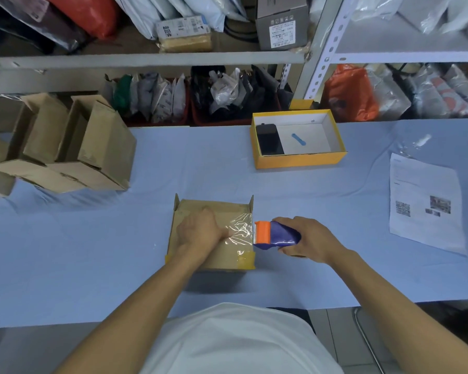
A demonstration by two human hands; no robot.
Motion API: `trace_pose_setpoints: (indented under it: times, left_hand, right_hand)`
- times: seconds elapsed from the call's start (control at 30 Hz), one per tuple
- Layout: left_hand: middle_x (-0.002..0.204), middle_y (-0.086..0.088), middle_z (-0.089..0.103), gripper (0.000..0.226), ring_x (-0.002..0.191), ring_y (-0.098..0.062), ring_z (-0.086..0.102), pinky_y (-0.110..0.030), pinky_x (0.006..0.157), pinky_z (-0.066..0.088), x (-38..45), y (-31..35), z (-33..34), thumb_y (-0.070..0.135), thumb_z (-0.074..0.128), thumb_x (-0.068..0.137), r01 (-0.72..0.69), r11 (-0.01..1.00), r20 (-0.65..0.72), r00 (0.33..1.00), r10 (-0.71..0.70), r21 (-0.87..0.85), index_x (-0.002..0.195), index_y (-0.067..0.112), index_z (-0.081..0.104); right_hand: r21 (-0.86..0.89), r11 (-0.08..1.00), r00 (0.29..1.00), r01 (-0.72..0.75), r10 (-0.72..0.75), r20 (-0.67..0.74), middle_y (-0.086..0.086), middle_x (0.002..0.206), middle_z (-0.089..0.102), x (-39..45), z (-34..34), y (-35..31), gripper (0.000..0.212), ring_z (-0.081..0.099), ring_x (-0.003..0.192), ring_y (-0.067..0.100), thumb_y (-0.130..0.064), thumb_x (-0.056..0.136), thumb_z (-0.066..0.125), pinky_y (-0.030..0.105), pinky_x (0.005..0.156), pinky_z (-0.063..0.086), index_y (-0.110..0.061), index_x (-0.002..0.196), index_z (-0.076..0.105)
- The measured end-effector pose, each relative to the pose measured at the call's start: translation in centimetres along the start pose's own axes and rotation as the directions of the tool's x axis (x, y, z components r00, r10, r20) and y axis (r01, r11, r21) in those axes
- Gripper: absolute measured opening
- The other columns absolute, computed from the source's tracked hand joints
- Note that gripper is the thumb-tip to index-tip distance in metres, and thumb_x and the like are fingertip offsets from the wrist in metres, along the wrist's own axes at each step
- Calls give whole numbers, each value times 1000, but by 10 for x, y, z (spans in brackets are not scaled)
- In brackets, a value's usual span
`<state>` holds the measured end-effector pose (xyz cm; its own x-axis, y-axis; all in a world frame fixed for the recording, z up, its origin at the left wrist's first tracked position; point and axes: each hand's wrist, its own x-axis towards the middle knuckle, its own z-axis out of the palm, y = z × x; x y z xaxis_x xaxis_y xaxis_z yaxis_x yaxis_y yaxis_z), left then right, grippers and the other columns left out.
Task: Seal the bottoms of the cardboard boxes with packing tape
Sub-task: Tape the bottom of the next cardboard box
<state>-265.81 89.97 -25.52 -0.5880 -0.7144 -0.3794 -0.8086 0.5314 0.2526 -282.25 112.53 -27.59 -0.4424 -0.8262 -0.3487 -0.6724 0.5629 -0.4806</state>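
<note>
Hands [200, 230] tape the box [189, 255]; yellow tray [300, 160] beyond.

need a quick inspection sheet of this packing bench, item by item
surface: table under a blue cloth, creased in places
job's things: box bottom up near the front edge; clear tape runs from its middle to the right edge; tape gun at that edge
clutter: stack of boxes far left; yellow tray holding a dark device; printed sheet at right
hands: left hand presses flat on the box; right hand grips the tape gun
cables: nothing seen
surroundings: metal shelves behind, with bagged parcels and a grey carton
</note>
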Motion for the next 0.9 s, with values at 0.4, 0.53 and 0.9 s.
trace_pose_setpoints:
  times: [0.4,0.53,0.9]
  left_hand:
    - [87,13,50,11,90,-17,46,-27,75,29,-7,16,47,32,67,81,-573,795,-97,819,566,-201,86,28,59]
    - [92,8,48,21,92,-17,43,-30,81,34,-11,16,49,32,57,87,-623,775,-107,782,614,-104,105,31,66]
    - [85,6,37,20,85,-19,34,-32,75,28,-13,22,50,32,41,88,-602,798,-31,798,602,1,78,26,57]
  right_hand:
    - [148,986,996,-81,74,49,-7,113,63,-15,-9,25,70,59,99,14,-39,76,81,35,86,54,-40,136,47]
    - [-1,999,993,-37,37,113,-9,115,63,-2,-1,9,67,58,101,14,-45,76,77,34,86,54,-40,135,45]
    - [-55,974,972,-220,224,73,-14,115,66,10,11,-6,61,60,100,16,-64,71,69,35,82,53,-43,126,52]
